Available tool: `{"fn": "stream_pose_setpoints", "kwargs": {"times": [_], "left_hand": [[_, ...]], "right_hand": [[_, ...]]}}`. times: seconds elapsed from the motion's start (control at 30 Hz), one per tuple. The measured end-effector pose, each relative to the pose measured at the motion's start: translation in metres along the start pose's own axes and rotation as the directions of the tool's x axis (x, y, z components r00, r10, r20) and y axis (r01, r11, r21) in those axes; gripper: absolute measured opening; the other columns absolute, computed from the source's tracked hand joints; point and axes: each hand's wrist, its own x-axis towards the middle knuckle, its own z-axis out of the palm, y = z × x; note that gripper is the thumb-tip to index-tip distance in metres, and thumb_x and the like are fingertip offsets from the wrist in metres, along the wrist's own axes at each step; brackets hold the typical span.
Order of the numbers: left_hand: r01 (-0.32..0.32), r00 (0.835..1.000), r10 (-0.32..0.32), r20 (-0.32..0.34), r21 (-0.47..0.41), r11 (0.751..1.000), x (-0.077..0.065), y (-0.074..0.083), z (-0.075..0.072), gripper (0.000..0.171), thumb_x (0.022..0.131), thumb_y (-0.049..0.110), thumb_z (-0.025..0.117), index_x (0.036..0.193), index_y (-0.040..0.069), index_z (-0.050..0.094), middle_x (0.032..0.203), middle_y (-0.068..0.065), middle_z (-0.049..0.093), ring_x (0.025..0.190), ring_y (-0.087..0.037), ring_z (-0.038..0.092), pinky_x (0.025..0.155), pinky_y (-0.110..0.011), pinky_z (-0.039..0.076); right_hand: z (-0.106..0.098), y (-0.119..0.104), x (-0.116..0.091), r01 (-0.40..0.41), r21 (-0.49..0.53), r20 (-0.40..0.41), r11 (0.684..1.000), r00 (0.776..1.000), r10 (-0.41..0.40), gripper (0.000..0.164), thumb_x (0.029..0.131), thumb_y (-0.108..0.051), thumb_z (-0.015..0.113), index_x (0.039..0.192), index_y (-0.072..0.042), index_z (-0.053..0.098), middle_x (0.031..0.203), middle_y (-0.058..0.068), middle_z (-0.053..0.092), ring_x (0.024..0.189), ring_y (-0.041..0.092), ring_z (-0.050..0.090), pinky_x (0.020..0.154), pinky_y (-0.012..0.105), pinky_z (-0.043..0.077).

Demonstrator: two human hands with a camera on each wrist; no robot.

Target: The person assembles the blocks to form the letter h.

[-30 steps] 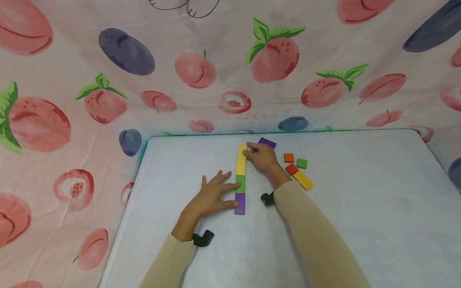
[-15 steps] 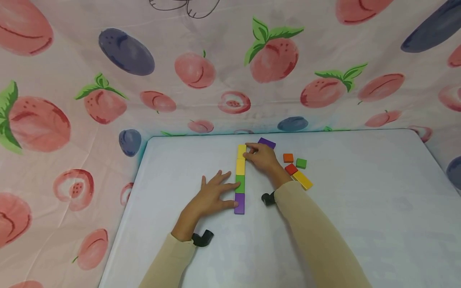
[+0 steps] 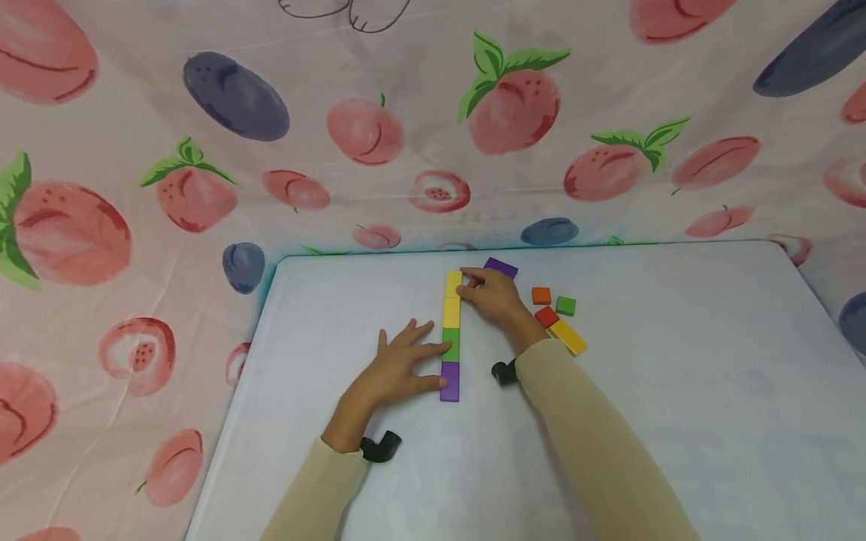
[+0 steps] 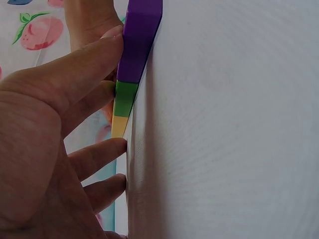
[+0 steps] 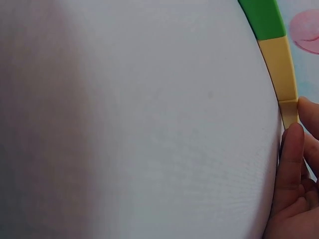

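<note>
A straight row of blocks runs away from me in the head view: a purple block (image 3: 452, 373) nearest, then a green block (image 3: 452, 338), a yellow block (image 3: 452, 313) and another yellow block (image 3: 452, 279) farthest. My left hand (image 3: 401, 370) is spread along the row's left side. Its thumb touches the purple block and its index finger the green one; the other fingers stand apart. At the far end, my right hand (image 3: 497, 299) holds the last yellow block between thumb and index finger, the others curled under. In the right wrist view, these fingers partly cover that yellow block (image 5: 289, 110).
Right of the row lie a purple block (image 3: 502, 267), an orange block (image 3: 541, 295), a small green block (image 3: 566, 306), a red block (image 3: 546, 316) and a long yellow block (image 3: 568, 338) on the white table (image 3: 676, 391). Fruit-printed cloth (image 3: 433, 135) hangs behind.
The farthest yellow block has shifted very slightly left, more in line with the row, with my right fingers on it. My left hand stays where it was.
</note>
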Motion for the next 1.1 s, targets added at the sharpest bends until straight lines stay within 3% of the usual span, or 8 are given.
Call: {"fn": "stream_pose_setpoints", "kwargs": {"times": [0.47, 1.1], "left_hand": [[-0.012, 1.0, 0.012, -0.003, -0.001, 1.0, 0.0002, -0.001, 0.0005, 0.063, 0.086, 0.055, 0.076, 0.143, 0.035, 0.06, 0.166, -0.005, 0.035, 0.159, -0.034, 0.016, 0.118, -0.077, 0.0], [-0.008, 1.0, 0.008, -0.003, -0.002, 1.0, 0.0007, -0.0026, 0.0014, 0.063, 0.085, 0.056, 0.077, 0.143, 0.037, 0.059, 0.166, -0.004, 0.035, 0.159, -0.034, 0.016, 0.118, -0.076, -0.002]], "right_hand": [[0.0003, 0.0019, 0.0013, 0.033, -0.011, -0.014, 0.999, 0.999, -0.033, 0.053, 0.098, -0.034, 0.068, 0.148, -0.019, 0.057, 0.108, 0.006, 0.065, 0.093, 0.021, 0.054, 0.082, 0.032, 0.045], [0.0019, 0.0003, 0.0001, 0.011, 0.005, -0.021, 1.0, 1.0, -0.011, 0.052, 0.098, -0.034, 0.069, 0.147, -0.02, 0.058, 0.11, 0.005, 0.065, 0.096, 0.022, 0.055, 0.086, 0.035, 0.046]]}}
